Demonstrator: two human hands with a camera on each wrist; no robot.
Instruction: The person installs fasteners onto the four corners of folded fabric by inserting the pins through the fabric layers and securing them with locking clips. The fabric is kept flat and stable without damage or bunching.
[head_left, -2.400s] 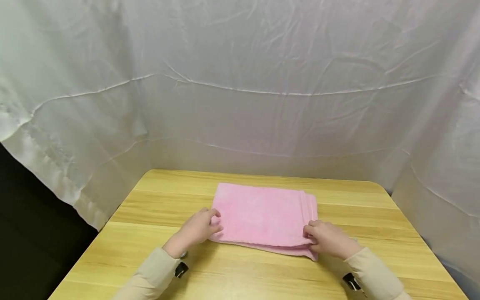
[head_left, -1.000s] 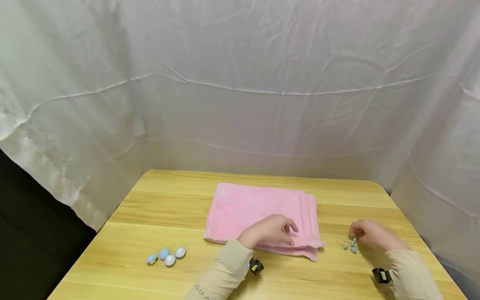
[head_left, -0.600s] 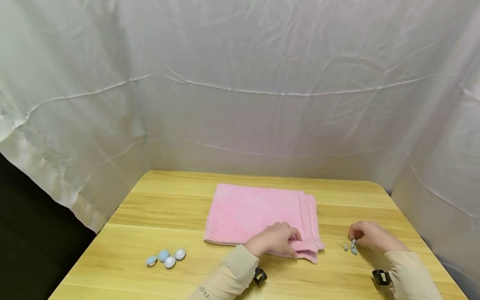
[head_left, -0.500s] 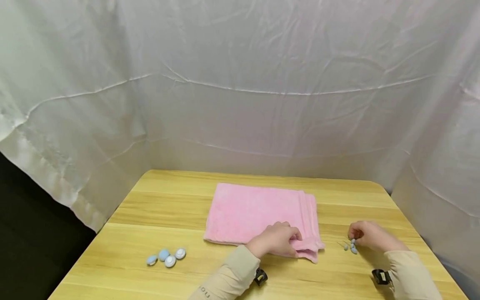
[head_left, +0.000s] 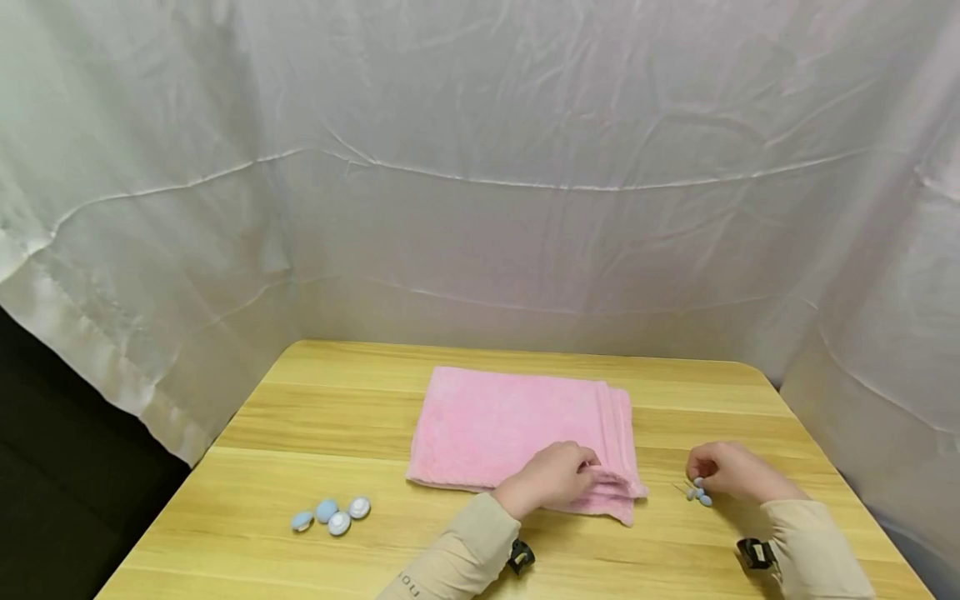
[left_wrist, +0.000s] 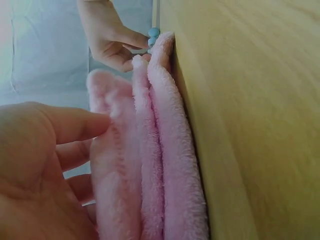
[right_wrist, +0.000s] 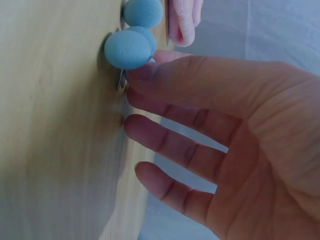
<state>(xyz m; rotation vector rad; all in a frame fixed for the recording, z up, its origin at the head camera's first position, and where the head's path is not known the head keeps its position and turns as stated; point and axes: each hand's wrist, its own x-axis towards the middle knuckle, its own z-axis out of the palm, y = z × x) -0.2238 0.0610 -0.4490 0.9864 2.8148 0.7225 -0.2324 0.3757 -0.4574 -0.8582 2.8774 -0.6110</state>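
Note:
A folded pink towel (head_left: 510,421) lies in the middle of the table. At its front right corner my left hand (head_left: 553,479) pinches the upper layer, lifting it slightly off the layers below; the left wrist view shows thumb and towel edge (left_wrist: 120,165). Right of the towel, my right hand (head_left: 738,473) is at several small blue-headed pins (head_left: 705,501). Its thumb and index finger pinch one beneath its round head; in the right wrist view the thumb lies against a blue ribbed head (right_wrist: 129,49), while the other fingers spread apart.
Several round blue and white pieces (head_left: 339,523) sit together on the table's left side. The wooden table (head_left: 300,417) is enclosed at the back and sides by a pale grey cloth curtain (head_left: 525,208). Each wrist carries a black camera.
The left hand left the towel's left side, crossed to its front right corner and raised the upper layer. The right hand went from the towel to the pins, then shifted slightly left with one.

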